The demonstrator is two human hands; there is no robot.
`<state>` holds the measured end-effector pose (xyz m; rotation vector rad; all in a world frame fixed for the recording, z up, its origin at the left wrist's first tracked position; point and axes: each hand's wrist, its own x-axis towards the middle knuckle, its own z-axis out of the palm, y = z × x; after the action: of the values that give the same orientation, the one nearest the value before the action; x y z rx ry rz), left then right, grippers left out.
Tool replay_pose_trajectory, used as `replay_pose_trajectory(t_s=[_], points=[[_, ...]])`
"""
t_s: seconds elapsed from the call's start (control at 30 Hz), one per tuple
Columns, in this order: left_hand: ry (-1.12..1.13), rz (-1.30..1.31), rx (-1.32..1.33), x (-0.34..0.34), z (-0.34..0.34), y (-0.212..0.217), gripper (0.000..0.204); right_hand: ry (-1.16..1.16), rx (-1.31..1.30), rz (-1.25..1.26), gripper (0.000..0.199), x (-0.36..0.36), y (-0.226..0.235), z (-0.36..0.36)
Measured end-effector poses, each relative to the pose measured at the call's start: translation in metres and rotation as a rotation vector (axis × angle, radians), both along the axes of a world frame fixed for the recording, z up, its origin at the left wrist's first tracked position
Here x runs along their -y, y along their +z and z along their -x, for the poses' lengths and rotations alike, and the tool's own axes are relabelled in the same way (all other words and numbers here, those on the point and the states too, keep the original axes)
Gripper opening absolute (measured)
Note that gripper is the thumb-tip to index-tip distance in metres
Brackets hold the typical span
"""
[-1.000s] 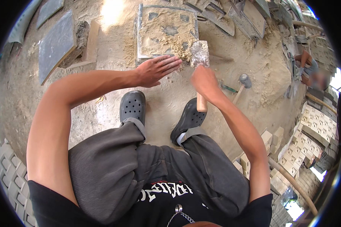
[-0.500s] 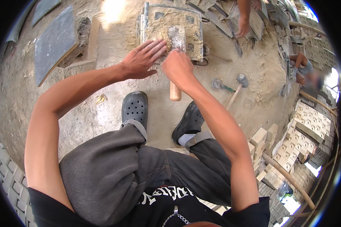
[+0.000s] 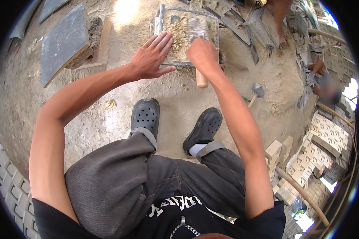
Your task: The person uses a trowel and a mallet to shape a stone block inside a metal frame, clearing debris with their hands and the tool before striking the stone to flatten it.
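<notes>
A flat rectangular metal mould (image 3: pixel 162 20) lies on the ground in front of my feet, covered with damp, sandy yellow mix (image 3: pixel 177 44). My left hand (image 3: pixel 152 57) rests flat at the near left of the mix, its fingers stretched out and the thumb apart. In my right hand (image 3: pixel 203 53), fingers wrapped tight, is a tool with a round wooden handle (image 3: pixel 202 81) that sticks out toward me. Its pale grey, flat-looking head (image 3: pixel 198 28) lies over the right half of the mix, smeared by motion. My palm covers the part between.
Grey boards (image 3: pixel 66 44) lean over a wooden frame at left. Mallets (image 3: pixel 258 90) lie to the right. Metal mould parts (image 3: pixel 263 30) sit at the far right beside another person's arm (image 3: pixel 280 20). A second person (image 3: pixel 321 75) crouches beyond, near stacked patterned blocks (image 3: pixel 331 133).
My right hand and the tool have moved right and farther away across the mould. My left hand stays flat near the mix. The other person's arm has shifted right.
</notes>
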<state>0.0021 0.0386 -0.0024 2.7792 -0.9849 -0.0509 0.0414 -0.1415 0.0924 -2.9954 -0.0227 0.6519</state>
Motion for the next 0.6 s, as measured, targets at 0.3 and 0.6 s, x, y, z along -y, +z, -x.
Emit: replay_pose_trajectory(t_s=[0.3, 0.6], points=[[-0.216, -0.083, -0.013, 0.009, 0.009, 0.007, 0.096, 0.133, 0.043, -0.057, 0.023, -0.005, -0.007, -0.019], [-0.135, -0.102, -0.008, 0.006, -0.021, 0.003, 0.089, 0.163, 0.191, -0.068, 0.046, 0.060, -0.010, -0.024]])
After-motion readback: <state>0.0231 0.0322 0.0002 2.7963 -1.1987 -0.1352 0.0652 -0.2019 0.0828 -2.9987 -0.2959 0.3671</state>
